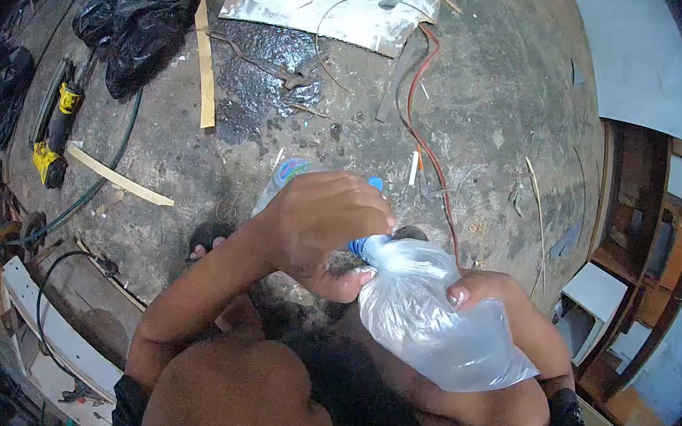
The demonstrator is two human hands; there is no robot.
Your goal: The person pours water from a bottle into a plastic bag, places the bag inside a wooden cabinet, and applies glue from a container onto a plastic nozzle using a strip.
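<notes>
My left hand (325, 224) is closed, fingers curled over and thumb against the gathered neck of a clear plastic bag (437, 323). A blue ridged piece (361, 245) pokes out at that neck, beside my fingers. My right hand (478, 290) lies at the bag's far side with the thumb on the plastic; its other fingers are hidden, so I can't tell how tightly they close. The bag bulges out below the neck, over my lap and tilted down to the right, with whitish creases across it.

Just behind my left hand lies a clear bottle (273, 185) with a coloured label, partly covered by the hand, and a small blue cap-like piece (375, 183) shows past my knuckles. Beyond, on the stained floor (264, 155), a reddish cable (430, 152) curves down from a paint-marked board (353, 15). To the left are a crumpled black bag (132, 25), tan strips, one (205, 66) near that bag, and a yellow-and-black tool (59, 129). Open wooden shelving (645, 245) stands at the right.
</notes>
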